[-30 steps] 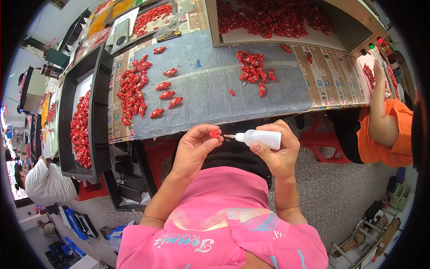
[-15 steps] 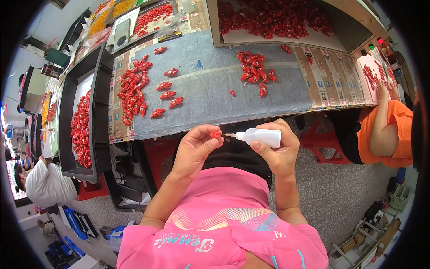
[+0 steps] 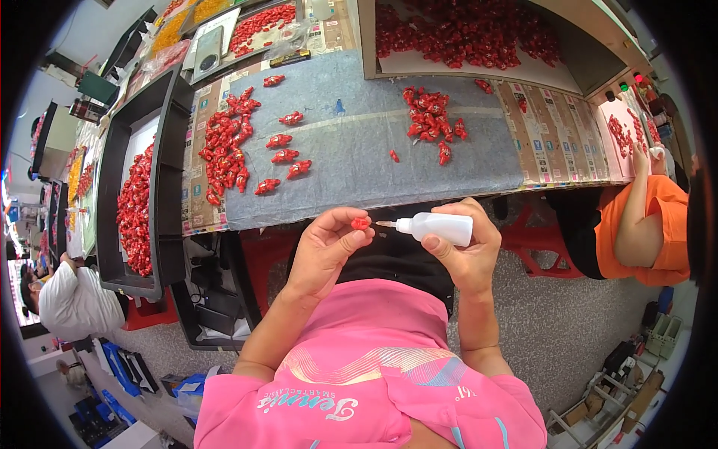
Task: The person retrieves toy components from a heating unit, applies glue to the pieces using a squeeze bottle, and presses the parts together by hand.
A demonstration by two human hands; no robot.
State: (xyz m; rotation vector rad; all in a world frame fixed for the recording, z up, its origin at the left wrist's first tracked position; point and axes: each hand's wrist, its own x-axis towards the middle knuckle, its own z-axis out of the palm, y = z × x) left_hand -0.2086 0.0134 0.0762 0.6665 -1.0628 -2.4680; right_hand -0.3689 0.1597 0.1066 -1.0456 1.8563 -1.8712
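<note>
Between the thumb and fingers of my left hand [image 3: 329, 245] is a small red plastic piece [image 3: 360, 224]. My right hand [image 3: 473, 254] is wrapped round a white squeeze bottle [image 3: 441, 227], tipped sideways so its thin nozzle [image 3: 385, 224] points left at the piece. Nozzle and piece are very close; whether they touch I cannot tell. Both hands are in front of the table's near edge. Beyond them, a blue-grey cloth [image 3: 344, 168] bears a pile of red figures [image 3: 226, 146] on the left, several spaced ones [image 3: 284, 156] beside it, and a smaller cluster [image 3: 430, 114] on the right.
A black crate [image 3: 170, 168] with red pieces stands at the left. An open box [image 3: 479, 73] holding more stands at the back right. A phone [image 3: 208, 54] lies at the back left. People in orange [image 3: 651, 232] and white [image 3: 78, 299] sit on either side.
The table and its contents have shifted slightly to the right in the picture. My hands keep nearly the same pose, with the nozzle still at the red piece.
</note>
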